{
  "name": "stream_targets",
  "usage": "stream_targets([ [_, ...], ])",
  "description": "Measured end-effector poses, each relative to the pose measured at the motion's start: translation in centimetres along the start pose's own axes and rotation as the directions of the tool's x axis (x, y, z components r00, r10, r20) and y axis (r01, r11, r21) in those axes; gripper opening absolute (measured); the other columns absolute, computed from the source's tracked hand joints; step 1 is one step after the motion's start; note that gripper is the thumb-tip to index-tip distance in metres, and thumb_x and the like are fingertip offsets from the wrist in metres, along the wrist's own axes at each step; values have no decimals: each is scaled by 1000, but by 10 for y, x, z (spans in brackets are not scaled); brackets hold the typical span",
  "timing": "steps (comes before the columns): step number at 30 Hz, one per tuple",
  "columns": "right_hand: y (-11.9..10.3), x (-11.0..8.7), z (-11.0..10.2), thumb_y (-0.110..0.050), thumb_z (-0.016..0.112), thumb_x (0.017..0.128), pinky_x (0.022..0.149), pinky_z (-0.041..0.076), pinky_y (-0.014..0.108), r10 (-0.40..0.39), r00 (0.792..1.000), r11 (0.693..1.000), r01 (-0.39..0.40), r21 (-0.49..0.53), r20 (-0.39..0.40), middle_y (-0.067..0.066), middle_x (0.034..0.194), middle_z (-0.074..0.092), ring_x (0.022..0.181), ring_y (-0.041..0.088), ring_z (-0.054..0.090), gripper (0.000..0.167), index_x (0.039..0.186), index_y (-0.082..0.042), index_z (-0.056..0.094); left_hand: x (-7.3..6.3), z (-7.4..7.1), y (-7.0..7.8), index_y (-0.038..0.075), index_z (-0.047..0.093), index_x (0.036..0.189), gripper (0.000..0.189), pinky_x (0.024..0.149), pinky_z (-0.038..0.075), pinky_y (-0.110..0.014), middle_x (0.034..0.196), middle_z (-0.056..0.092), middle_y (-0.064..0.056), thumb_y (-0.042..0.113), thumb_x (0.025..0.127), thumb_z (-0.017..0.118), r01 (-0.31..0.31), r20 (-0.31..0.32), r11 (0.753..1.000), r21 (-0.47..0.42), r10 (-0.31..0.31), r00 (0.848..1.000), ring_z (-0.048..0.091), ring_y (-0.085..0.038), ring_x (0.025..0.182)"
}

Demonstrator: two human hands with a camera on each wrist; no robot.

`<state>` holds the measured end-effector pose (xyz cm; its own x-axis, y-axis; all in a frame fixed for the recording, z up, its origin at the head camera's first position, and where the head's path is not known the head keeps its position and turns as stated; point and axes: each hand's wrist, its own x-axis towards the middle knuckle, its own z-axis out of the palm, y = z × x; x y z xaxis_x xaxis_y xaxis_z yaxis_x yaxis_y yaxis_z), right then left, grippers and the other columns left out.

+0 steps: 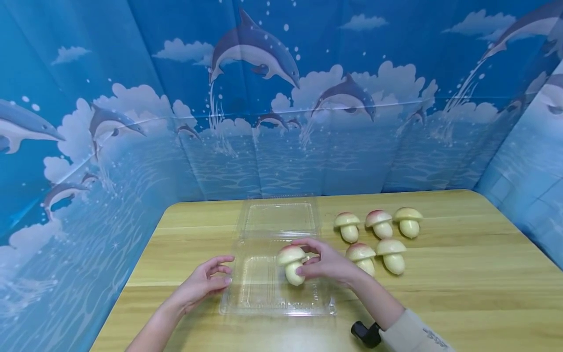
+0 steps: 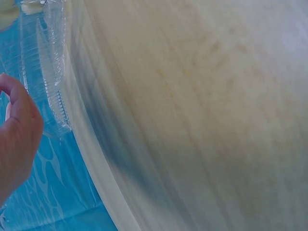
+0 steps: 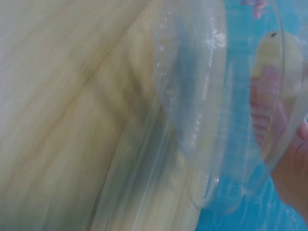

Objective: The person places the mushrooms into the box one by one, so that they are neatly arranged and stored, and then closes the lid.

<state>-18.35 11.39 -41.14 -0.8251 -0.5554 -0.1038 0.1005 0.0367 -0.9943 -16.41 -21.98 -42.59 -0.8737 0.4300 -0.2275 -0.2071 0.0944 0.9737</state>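
Mushroom (image 1: 291,264), blurred behind box (image 1: 257,286) in right wrist view; pinched in right hand (image 1: 324,262), with left hand (image 1: 205,279) relaxed nearby.

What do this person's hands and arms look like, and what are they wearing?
Both the left hand and right hand are ungloved. The left forearm is bare as far as it shows. On the right is a pale sleeve with a small dark marking, too small to read. A black rounded piece shows beside its cuff.
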Motion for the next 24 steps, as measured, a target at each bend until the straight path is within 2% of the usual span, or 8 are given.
stream_targets([
  [3,1,4,5,-4,73,77,76,53,41,0,1000,1000,0,-3,-10,22,123,39,90,25,60,70,138,0,39,0,0,0,-6,27,141,64,72,49,-24,111,46,-13,4,87,61,5,-1,1000,1,-5,1000,56,-11,82],
  [16,5,20,28,1,72,74,73,54,40,10,998,1000,-10,-16,-56,22,121,44,84,23,62,68,134,3,41,0,1,2,-6,27,140,63,71,49,-24,111,46,-14,4,88,61,13,-4,1000,5,-13,1000,56,-12,84],
  [24,10,33,47,3,72,74,70,55,40,25,998,1000,-25,-5,-58,21,121,44,82,23,63,65,132,0,45,0,1,1,-6,27,140,64,72,50,-24,111,46,-14,4,87,62,13,-4,1000,1,-13,1000,56,-12,85],
])
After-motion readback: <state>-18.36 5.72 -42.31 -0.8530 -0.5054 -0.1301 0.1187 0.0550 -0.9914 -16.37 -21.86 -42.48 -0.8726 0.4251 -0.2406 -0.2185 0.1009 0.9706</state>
